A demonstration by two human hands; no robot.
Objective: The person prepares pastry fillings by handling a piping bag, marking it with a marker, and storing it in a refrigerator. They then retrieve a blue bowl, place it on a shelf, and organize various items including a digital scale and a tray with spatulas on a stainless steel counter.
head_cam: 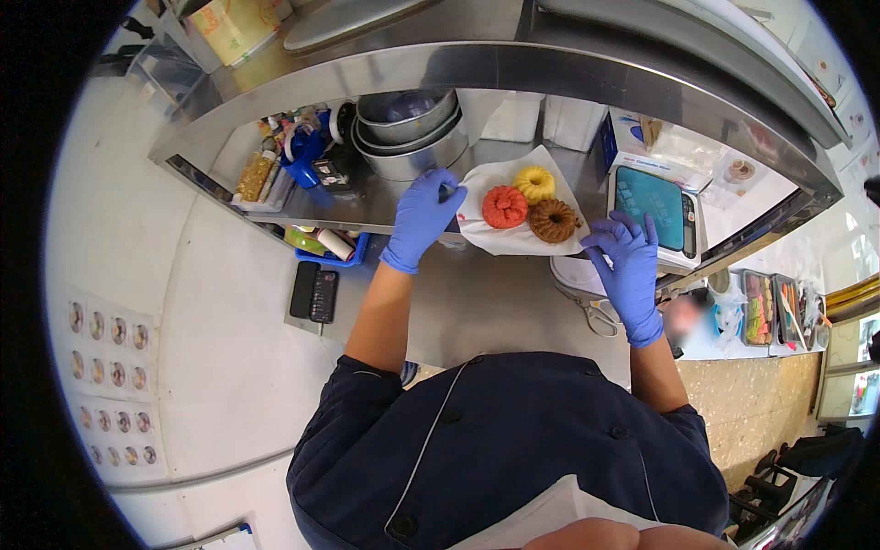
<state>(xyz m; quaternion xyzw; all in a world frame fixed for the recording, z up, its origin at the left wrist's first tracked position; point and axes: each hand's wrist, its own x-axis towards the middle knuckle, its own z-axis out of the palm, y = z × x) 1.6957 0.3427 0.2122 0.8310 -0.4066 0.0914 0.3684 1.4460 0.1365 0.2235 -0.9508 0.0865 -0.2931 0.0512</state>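
Three small ring-shaped cakes sit close together on a sheet of white paper (485, 239) at the front of a steel shelf. The red cake (505, 207) is on the left, the yellow cake (535, 184) at the back and the brown fluted cake (553, 221) at the right. My left hand (423, 216), in a blue glove, pinches the paper's left edge between thumb and finger. At the paper's lower right corner, my right hand (627, 268), gloved alike, has its thumb and index finger on the paper, the other fingers spread.
Nested metal pans (412, 161) stand behind my left hand. To the right are a digital kitchen scale (650, 206) and a glove box (632, 137). Scissors (599, 317) and two dark phone-like devices (314, 292) lie on the steel counter (474, 309) below. A raised steel shelf edge (467, 62) spans overhead.
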